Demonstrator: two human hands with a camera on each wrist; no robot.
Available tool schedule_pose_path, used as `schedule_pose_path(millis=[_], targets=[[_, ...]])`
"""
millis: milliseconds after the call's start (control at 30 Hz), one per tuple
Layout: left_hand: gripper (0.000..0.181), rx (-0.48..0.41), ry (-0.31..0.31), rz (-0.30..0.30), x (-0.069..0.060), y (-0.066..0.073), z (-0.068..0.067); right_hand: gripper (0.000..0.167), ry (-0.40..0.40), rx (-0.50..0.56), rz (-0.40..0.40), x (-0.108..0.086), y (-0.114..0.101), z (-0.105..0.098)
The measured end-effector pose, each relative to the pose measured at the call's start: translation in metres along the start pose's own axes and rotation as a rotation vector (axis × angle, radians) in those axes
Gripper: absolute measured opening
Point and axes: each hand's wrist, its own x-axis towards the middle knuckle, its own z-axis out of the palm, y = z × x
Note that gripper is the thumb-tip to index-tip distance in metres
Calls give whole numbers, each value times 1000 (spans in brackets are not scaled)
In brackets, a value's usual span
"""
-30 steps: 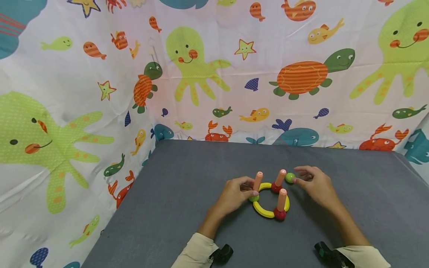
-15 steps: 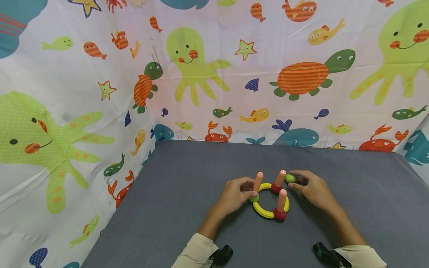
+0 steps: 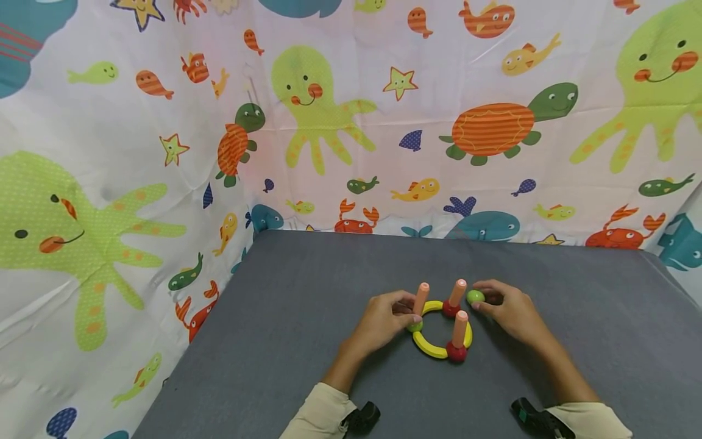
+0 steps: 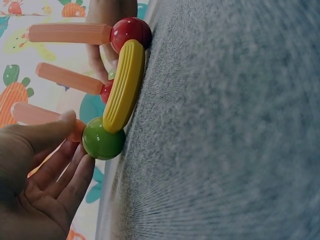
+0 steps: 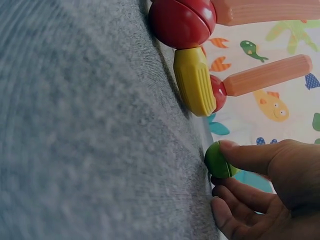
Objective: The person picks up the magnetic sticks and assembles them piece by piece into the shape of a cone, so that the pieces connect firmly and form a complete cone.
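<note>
A toy ring of yellow curved pieces (image 3: 430, 347) lies on the grey table, joined by a green ball (image 4: 103, 138) and two red balls (image 3: 456, 352). Orange pegs (image 3: 460, 329) stand up from these balls. At the ring's left side, my left hand (image 3: 382, 320) pinches the left orange peg (image 4: 35, 114) low down, and its fingers touch the green ball beneath. My right hand (image 3: 512, 308) holds a loose green ball (image 3: 475, 297) between thumb and fingers, just right of the far red ball (image 3: 451, 308). A groove shows on this loose ball (image 5: 218, 161) in the right wrist view.
The grey cloth-covered table (image 3: 307, 292) reaches back to a white curtain (image 3: 351, 140) printed with sea animals. More of the curtain hangs along the left edge. Black wrist cameras (image 3: 362, 417) sit at both cuffs.
My right hand has moved in closer around the loose green ball, its fingers now behind it. The ball has shifted slightly nearer. My left hand and the ring stay in place.
</note>
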Motion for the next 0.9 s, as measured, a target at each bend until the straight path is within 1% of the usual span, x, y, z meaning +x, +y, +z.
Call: schedule_pose_path(millis=[100, 300, 467, 633, 767, 900], targets=[[30, -1, 0, -6, 0, -1, 0, 41, 3, -1, 0, -1, 1, -1], [31, -3, 6, 15, -1, -3, 0, 41, 29, 4, -4, -3, -2, -9], [33, 3, 3, 9, 0, -3, 0, 46, 56, 46, -10, -6, -14, -19], [32, 7, 1, 13, 1, -3, 0, 49, 93, 71, -36, -9, -28, -26], [31, 4, 5, 23, 2, -3, 0, 49, 124, 77, -56, -12, -38, -30], [31, 10, 6, 27, 1, -2, 0, 47, 127, 120, -76, -14, -46, -32]])
